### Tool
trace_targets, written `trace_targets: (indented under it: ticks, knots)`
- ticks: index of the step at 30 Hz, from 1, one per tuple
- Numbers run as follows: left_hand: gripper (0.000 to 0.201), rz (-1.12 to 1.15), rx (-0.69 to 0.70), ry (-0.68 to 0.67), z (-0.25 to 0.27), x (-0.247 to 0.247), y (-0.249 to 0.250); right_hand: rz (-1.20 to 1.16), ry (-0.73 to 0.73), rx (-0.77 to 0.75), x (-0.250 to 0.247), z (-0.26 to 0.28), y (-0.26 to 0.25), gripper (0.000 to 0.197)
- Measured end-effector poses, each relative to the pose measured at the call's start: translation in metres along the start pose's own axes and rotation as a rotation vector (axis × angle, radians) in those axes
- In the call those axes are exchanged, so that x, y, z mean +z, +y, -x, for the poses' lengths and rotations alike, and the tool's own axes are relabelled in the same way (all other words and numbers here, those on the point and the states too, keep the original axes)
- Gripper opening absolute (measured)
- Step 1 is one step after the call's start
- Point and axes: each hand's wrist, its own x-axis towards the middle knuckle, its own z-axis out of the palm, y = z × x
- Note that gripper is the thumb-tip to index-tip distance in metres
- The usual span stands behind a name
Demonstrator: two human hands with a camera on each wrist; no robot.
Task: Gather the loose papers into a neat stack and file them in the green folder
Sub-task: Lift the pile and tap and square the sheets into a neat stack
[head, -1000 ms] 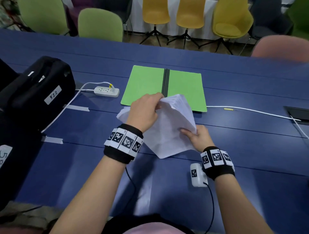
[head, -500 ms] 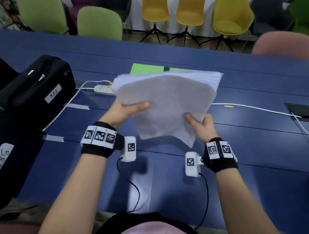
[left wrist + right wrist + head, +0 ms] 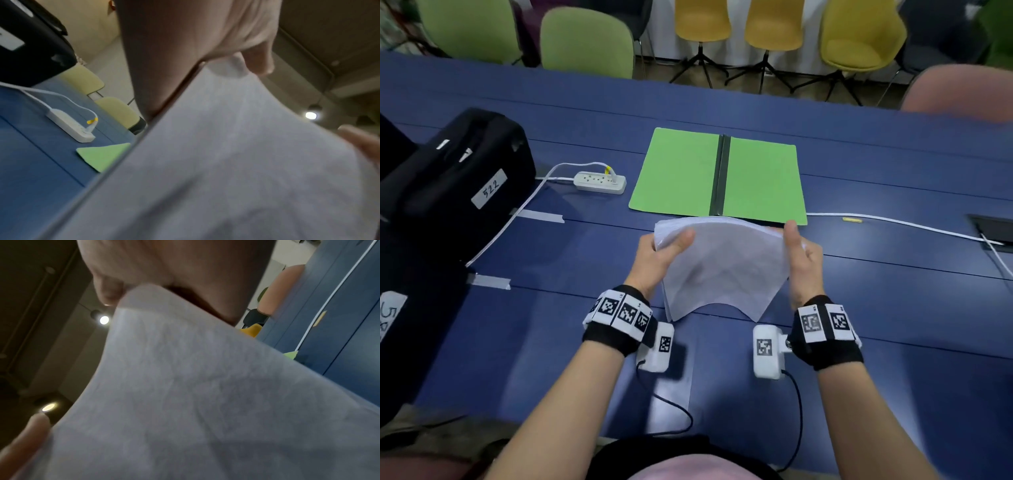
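**Squaring the stack on edge, folder open and waiting**

Obs: the paper stack [image 3: 722,263] is held upright between both hands, just on the near side of the green folder [image 3: 678,171]. Lower edge appears to sit on or just above the tabletop [image 3: 893,308]; contact not resolvable. Sheets bow, with the top edge arching toward the folder.

Left hand [image 3: 657,263]: clamped on the stack's left edge, thumb across the near face, fingers behind. Left wrist view confirms the thumb lying on the paper.

Right hand [image 3: 803,263]: set against the right edge, thumb up along it. Motion-blurred; the right wrist view shows a thumb tip [image 3: 107,293] curled over the paper's edge, so I read it as gripping, loosely.

Folder: lies flat and open, dark spine in the middle, both green leaves bare. Well clear of the power strip [image 3: 599,181] to its left.

Step, by my reading: gathering is done; this is the edge-aligning phase. Filing has not begun.

Next move calls for: edges flush first, then the stack tipped forward and laid on one leaf, aligned to the spine. Risk: the bowed sheets may fan out if either grip slackens during the tilt.
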Motion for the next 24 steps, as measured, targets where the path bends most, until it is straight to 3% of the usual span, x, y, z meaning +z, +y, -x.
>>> trace_targets:
  ticks: [1, 4, 9, 12, 14, 17, 20, 22, 24]
  knots:
    - [0.022, 0.055, 0.008, 0.054, -0.002, 0.004, 0.002, -0.005, 0.036, -0.012, 0.001, 0.0, -0.002, 0.05]
    - [0.042, 0.095, -0.004, 0.212, -0.006, 0.017, 0.005, 0.021, 0.116, -0.048, 0.007, 0.0, 0.0, 0.056]
    - [0.054, 0.098, 0.044, 0.219, -0.006, 0.02, 0.003, 0.068, 0.025, -0.024, 0.011, 0.005, 0.003, 0.02]
    - [0.043, 0.085, 0.072, 0.175, -0.006, 0.024, 0.009, 0.109, 0.021, 0.037, 0.011, 0.001, 0.007, 0.007]
    - [0.041, 0.072, 0.103, 0.181, -0.01, 0.027, 0.012, 0.125, 0.099, 0.063, 0.012, -0.005, 0.0, 0.028]
    - [0.047, 0.07, 0.178, 0.218, -0.019, 0.027, 0.024, 0.101, 0.086, -0.028, 0.012, -0.013, -0.026, 0.013]
    - [0.042, 0.048, 0.251, 0.174, -0.023, 0.028, 0.034, 0.057, 0.088, -0.122, 0.01, -0.013, -0.041, 0.014]
    - [0.032, 0.007, 0.232, 0.168, -0.026, 0.031, 0.027, 0.051, 0.096, -0.106, 0.008, -0.015, -0.029, 0.016]
    - [0.018, -0.027, 0.122, 0.179, -0.03, 0.031, 0.008, 0.1, 0.096, -0.004, 0.008, -0.015, -0.005, 0.015]
